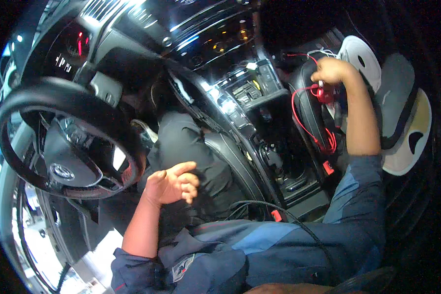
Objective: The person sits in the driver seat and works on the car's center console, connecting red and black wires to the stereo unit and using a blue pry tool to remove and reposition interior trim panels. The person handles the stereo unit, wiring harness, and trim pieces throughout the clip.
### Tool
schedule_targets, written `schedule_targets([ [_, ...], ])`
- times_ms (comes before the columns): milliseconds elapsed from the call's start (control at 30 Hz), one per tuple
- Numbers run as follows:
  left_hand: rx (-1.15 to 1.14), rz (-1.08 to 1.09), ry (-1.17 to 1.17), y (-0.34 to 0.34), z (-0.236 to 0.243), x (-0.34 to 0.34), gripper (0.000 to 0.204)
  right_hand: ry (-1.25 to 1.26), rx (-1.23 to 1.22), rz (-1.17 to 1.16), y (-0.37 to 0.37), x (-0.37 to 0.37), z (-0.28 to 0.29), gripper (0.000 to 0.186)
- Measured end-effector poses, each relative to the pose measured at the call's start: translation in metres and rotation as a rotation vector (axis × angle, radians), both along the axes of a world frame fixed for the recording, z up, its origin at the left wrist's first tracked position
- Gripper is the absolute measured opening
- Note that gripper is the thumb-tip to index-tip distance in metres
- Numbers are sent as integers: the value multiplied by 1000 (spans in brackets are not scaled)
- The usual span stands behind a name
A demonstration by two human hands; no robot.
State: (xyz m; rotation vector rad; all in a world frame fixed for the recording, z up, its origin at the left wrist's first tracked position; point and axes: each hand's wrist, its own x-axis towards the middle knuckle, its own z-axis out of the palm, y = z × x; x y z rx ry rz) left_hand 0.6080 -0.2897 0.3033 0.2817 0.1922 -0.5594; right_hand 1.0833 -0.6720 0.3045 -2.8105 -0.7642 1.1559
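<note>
My left hand (174,185) is held palm up above my thigh (181,142), its fingers loosely spread and nothing in it. On the passenger side, my right hand (332,72) has its fingers curled beside a thin red cable (296,109). Just under those fingers is a red object (323,94) with a dark part; its kind is unclear. What the right fingers hold, if anything, is hidden. The cable runs along the black stitched seat (308,105) and ends in a loose coil there.
The steering wheel (66,115) stands at the left. Between the seats runs the centre console (259,132) with an open compartment (252,90). Red buckles (328,168) sit beside it. White and grey panels with cutouts (360,61) lie at the right. A black cord (291,214) crosses my lap.
</note>
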Motion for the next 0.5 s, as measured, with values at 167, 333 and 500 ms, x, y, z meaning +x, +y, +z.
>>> schedule_targets([
  [167,-122,-100,-145,-8,-4,48,102,-365,232,-75,35,-20,52,37],
  [333,112,262,-219,-14,9,101,74,-139,811,230,121,-43,41,25],
  [500,522,614,-174,-24,8,144,21,-378,862,404,152,-62,-26,33],
])
